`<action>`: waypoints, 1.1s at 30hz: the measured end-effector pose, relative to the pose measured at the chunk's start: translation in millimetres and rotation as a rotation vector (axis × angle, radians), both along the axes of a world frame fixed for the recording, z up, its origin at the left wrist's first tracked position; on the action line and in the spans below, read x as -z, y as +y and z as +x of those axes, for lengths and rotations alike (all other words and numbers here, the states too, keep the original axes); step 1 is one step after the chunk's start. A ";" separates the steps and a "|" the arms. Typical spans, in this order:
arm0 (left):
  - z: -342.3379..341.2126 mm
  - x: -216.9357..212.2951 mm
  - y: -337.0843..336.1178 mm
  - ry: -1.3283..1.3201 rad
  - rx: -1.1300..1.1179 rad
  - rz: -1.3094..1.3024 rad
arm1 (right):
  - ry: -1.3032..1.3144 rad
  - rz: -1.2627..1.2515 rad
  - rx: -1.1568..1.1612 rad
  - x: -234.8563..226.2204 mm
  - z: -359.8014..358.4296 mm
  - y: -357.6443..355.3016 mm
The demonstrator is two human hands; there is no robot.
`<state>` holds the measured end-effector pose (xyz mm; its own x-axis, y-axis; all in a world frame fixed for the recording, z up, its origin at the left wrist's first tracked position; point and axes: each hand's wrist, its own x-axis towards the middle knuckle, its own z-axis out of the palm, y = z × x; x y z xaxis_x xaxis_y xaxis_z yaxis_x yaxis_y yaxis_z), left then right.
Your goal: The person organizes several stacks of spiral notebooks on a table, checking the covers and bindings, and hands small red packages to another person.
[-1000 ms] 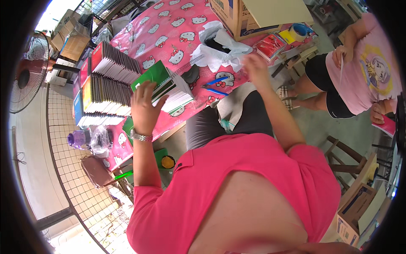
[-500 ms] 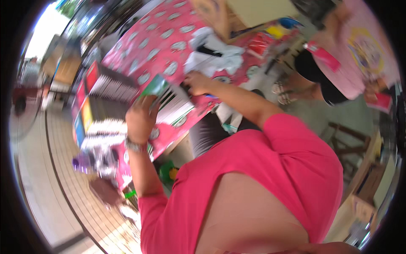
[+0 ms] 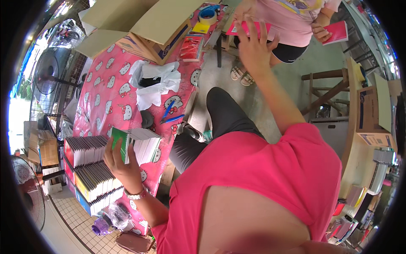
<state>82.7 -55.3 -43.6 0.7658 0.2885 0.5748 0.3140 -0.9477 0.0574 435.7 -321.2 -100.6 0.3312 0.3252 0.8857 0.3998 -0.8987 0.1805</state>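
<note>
Several green spiral notebooks (image 3: 144, 146) stand in a row on the table, their white page edges facing up and right. My left hand (image 3: 122, 165), with a watch at the wrist, holds the near end, fingers against the green cover. My right hand (image 3: 256, 48) is raised toward the co-worker, its fingers spread in front of a pink-red notebook (image 3: 270, 30). A co-worker's hand (image 3: 245, 9) is at that notebook; whether my fingertips touch it I cannot tell. The co-worker's other hand (image 3: 321, 33) holds another red notebook (image 3: 337, 32).
Stacked notebooks (image 3: 91, 171) stand left of my left hand. On the pink patterned tablecloth (image 3: 99, 99) lie crumpled white paper (image 3: 156, 80), blue-handled pliers (image 3: 173, 118) and a red packet (image 3: 191, 47). An open carton (image 3: 156, 44) stands at the back, a wooden stool (image 3: 327, 91) to the right.
My right hand has left the green notebooks and moved up and right to the co-worker's pink-red notebook. My left hand stays at the green notebooks. The view has turned.
</note>
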 end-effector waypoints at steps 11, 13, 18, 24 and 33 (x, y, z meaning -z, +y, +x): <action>276.5 116.2 -3.3 0.102 0.445 -0.828 | 0.629 0.251 -0.388 62.1 -21.9 -20.9; 332.5 136.5 4.8 0.154 0.366 -0.910 | 0.748 0.270 -0.499 76.4 -32.7 -20.9; 428.1 191.3 17.7 0.371 0.241 -0.669 | 1.002 0.483 -0.613 89.9 -49.2 -14.8; 431.3 201.4 -19.0 0.693 -0.080 -0.422 | 1.238 0.512 -0.584 112.7 -18.1 -46.8; 382.3 187.0 20.5 0.451 0.001 -1.866 | 1.175 0.875 -0.698 121.1 4.4 22.9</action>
<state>465.0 -34.8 -230.6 0.7481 0.2125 -0.6286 0.5932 0.2102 0.7771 440.1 -298.3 -221.8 0.9345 0.2541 0.2493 0.2929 -0.1507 -0.9442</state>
